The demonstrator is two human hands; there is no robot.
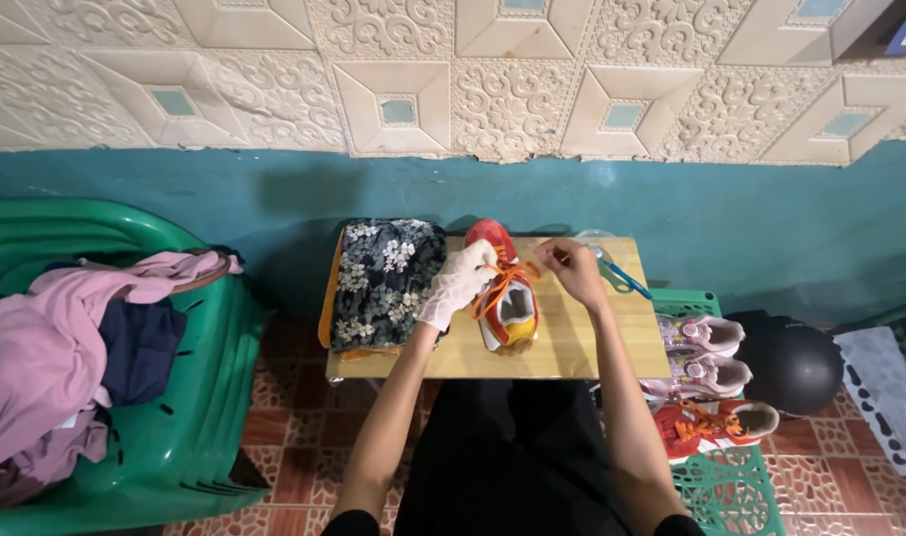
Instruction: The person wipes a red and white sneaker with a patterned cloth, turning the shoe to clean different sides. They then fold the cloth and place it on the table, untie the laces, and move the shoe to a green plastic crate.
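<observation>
Left hand (457, 283) (white glove) gripping side of red-and-yellow sneaker (505, 298), fingers curled around it. Right hand (575, 268) pinching end of orange lace (517, 270), pulling it taut across shoe. Sneaker resting mid wooden desk (572, 347), floral cloth (384, 283) lying just beside on left. Matching red sneaker (713, 424) sitting with pink shoes (699, 357) on green stool at right.

**Glove on one hand only**

From my feed I see a thin white glove on my left hand (457, 282), wrinkled and ending at the wrist. My right hand (575, 269) wears nothing. Both forearms are uncovered, with dark short sleeves just showing at the near edge. Black fabric covers my lap (513, 457).
</observation>
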